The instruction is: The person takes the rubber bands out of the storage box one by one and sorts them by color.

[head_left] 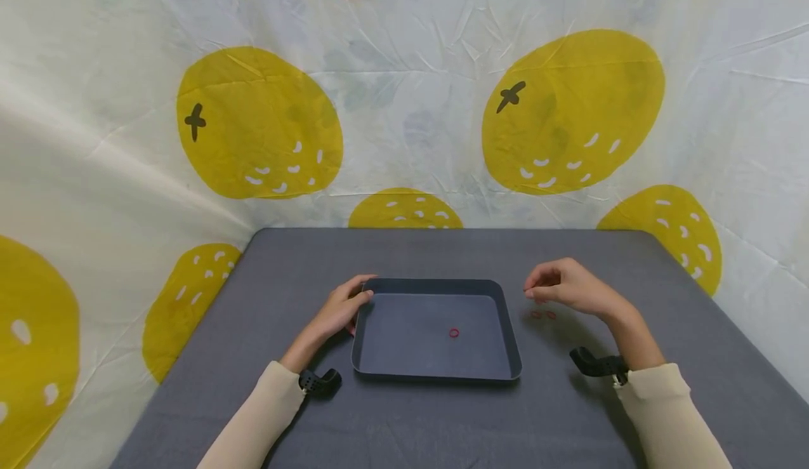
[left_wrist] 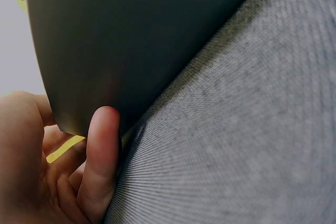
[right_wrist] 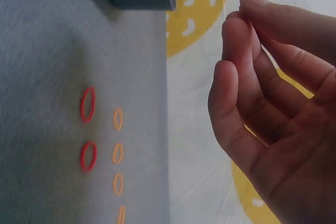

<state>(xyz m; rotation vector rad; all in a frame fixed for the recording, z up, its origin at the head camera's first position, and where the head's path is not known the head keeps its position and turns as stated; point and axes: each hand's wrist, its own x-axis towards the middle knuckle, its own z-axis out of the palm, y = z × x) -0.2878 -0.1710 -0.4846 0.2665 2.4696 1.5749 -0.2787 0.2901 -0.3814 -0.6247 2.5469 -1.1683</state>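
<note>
A dark grey rectangular tray lies on the table, a small red ring inside it. At its far left corner my left hand grips the rim; the left wrist view shows fingers against the tray's outer wall. Beyond the tray's right side, my right hand is raised above the table, thumb and fingertips brought together. Whether they pinch something small is hidden. Below it lie two red rings, and beside those, in the right wrist view, a row of several orange rings.
A grey cloth covers the table. Behind and at both sides hangs a pale curtain printed with large yellow fruit. Black straps with wrist devices sit on both wrists.
</note>
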